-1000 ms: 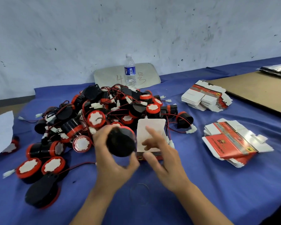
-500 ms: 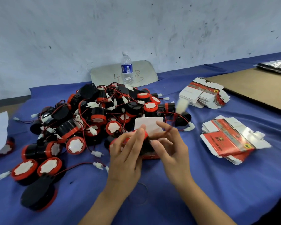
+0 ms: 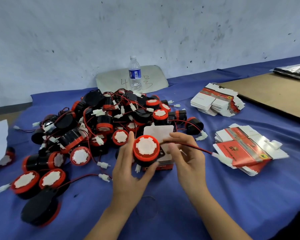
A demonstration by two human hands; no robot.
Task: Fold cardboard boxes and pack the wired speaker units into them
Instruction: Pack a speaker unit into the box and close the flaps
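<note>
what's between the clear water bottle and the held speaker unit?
Head view: the tangled pile of black-and-red speaker units fills the stretch from clear water bottle to the held speaker unit.

The speaker pile [image 3: 100, 125] lies left of the flat box stacks [image 3: 244, 149], bottle [image 3: 135, 73] behind.

Soft even light, wide-angle edge distortion

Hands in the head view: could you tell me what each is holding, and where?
Left hand grips a speaker round its body; right hand pinches its wire.
</note>
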